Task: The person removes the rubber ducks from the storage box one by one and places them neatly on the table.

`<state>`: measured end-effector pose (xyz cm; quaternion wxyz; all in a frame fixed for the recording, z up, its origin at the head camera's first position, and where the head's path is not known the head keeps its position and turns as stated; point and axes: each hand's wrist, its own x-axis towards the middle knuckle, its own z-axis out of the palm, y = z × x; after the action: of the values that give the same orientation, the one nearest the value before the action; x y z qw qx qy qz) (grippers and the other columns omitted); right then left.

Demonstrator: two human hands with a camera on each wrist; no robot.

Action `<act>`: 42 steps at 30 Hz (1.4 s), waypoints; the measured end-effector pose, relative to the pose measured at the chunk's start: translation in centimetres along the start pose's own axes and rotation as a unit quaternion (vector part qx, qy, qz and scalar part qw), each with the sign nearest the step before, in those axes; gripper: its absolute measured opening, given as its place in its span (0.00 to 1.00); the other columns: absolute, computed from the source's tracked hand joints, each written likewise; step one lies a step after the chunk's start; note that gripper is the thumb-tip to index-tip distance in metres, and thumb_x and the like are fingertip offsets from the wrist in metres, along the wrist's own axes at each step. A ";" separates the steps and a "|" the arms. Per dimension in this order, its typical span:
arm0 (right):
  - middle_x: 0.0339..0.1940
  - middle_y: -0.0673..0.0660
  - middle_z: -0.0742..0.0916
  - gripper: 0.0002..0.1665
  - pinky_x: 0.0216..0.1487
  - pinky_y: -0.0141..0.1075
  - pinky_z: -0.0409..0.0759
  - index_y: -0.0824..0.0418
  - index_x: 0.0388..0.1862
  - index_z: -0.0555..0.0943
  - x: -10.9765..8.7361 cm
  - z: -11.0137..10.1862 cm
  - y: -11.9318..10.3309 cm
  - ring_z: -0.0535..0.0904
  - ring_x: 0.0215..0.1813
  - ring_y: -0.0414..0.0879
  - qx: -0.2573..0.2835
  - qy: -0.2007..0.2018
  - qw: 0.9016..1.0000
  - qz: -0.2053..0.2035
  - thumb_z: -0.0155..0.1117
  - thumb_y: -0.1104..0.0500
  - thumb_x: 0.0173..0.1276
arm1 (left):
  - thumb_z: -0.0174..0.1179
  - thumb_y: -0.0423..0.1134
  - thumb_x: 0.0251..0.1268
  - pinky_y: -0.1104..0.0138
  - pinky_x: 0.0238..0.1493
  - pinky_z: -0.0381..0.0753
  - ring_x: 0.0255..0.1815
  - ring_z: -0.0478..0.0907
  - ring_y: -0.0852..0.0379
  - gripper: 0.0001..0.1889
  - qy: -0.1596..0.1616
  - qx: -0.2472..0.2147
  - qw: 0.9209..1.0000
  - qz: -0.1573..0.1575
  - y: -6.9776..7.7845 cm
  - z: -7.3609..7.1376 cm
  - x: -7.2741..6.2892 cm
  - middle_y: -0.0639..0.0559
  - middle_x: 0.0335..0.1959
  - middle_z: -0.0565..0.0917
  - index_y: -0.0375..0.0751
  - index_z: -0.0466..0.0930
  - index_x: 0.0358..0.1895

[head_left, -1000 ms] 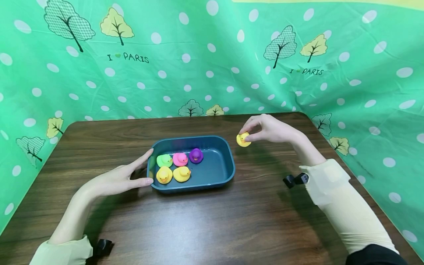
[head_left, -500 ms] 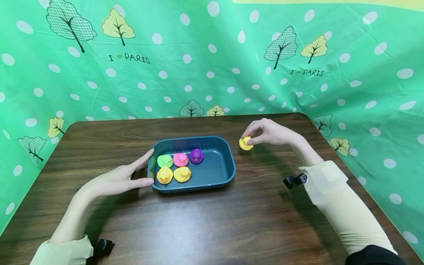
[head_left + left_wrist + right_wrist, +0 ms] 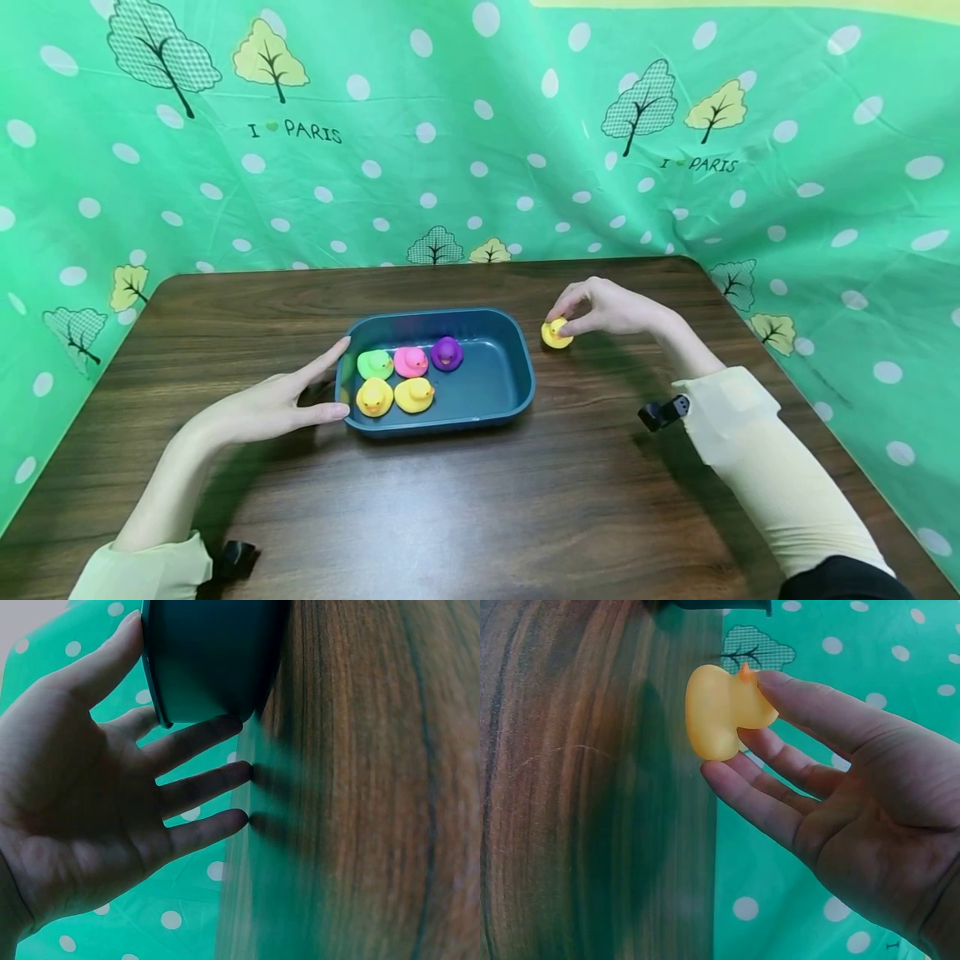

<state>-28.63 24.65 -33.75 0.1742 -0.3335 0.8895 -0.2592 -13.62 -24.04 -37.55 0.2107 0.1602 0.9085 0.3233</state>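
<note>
My right hand [image 3: 611,308] pinches a yellow rubber duck [image 3: 557,334] between thumb and fingers, low over the table just right of a dark blue tray [image 3: 491,417]. In the right wrist view the duck [image 3: 714,712] has its orange beak beside my thumb. My left hand [image 3: 266,407] reaches to the tray's left end, thumb and forefinger spread against its rim. Its fingers [image 3: 202,787] look straight in the left wrist view. Inside the tray's left half sit a green duck [image 3: 374,364], a pink duck [image 3: 411,362], a purple duck [image 3: 447,354] and two yellow ducks [image 3: 415,395].
The brown wooden table [image 3: 465,508] runs back to a green dotted cloth [image 3: 450,125] hanging behind it and along the sides. Small black camera mounts [image 3: 663,412] stick out at both wrists. The tray's right half shows bare floor.
My right hand has come down with the yellow duck, closer to the table and a little to the right. The left hand, the tray and the ducks inside have stayed put.
</note>
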 end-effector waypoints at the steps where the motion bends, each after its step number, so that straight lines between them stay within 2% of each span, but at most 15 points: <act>1: 0.47 0.53 0.92 0.12 0.57 0.44 0.82 0.54 0.47 0.92 0.1 0.1 0.0 0.83 0.53 0.49 0.001 -0.002 1.000 0.003 0.76 0.59 0.65 | 0.58 0.65 0.72 0.34 0.72 0.67 0.84 0.52 0.32 0.49 -0.001 -0.001 1.000 -0.002 0.0 0.0 0.0 0.41 0.86 0.49 0.72 0.32 0.83; 12: 0.48 0.53 0.92 0.12 0.59 0.52 0.82 0.55 0.47 0.92 0.6 1.3 0.6 0.83 0.53 0.49 0.017 -0.012 1.000 0.012 0.76 0.60 0.64 | 0.58 0.66 0.71 0.35 0.72 0.68 0.84 0.53 0.32 0.49 -0.004 -0.005 1.000 -0.004 0.0 0.0 0.0 0.42 0.86 0.48 0.73 0.31 0.83; 20: 0.48 0.53 0.92 0.13 0.56 0.47 0.83 0.55 0.47 0.92 0.7 1.9 0.9 0.84 0.53 0.49 0.017 -0.015 1.000 0.019 0.78 0.60 0.63 | 0.58 0.65 0.72 0.36 0.72 0.68 0.84 0.53 0.33 0.49 -0.002 -0.001 1.000 0.002 0.0 0.0 0.1 0.42 0.86 0.48 0.72 0.31 0.83; 30: 0.49 0.56 0.91 0.13 0.59 0.52 0.82 0.57 0.47 0.91 0.6 2.3 0.8 0.83 0.53 0.51 0.023 -0.008 0.999 0.029 0.78 0.60 0.63 | 0.58 0.65 0.72 0.35 0.72 0.67 0.84 0.52 0.33 0.49 0.001 0.001 1.000 0.003 -0.1 0.1 0.2 0.43 0.86 0.48 0.73 0.32 0.83; 38: 0.58 0.59 0.89 0.23 0.62 0.56 0.81 0.59 0.58 0.87 0.5 2.2 1.1 0.84 0.57 0.54 0.019 -0.005 0.999 0.033 0.77 0.57 0.64 | 0.58 0.64 0.72 0.35 0.73 0.66 0.84 0.52 0.32 0.49 0.000 0.001 1.000 0.000 -0.1 0.0 0.0 0.42 0.86 0.49 0.73 0.32 0.83; 42: 0.61 0.59 0.87 0.26 0.63 0.55 0.81 0.59 0.61 0.85 0.3 1.9 1.1 0.83 0.61 0.55 0.019 0.012 0.999 0.032 0.76 0.56 0.65 | 0.58 0.64 0.72 0.34 0.73 0.66 0.84 0.52 0.32 0.49 -0.001 0.000 1.000 0.000 0.0 -0.1 0.0 0.43 0.86 0.48 0.73 0.32 0.83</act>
<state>-28.52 24.48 -36.02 0.1776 -0.2982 0.8967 -0.2746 -13.65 -24.06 -37.52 0.2111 0.1607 0.9084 0.3232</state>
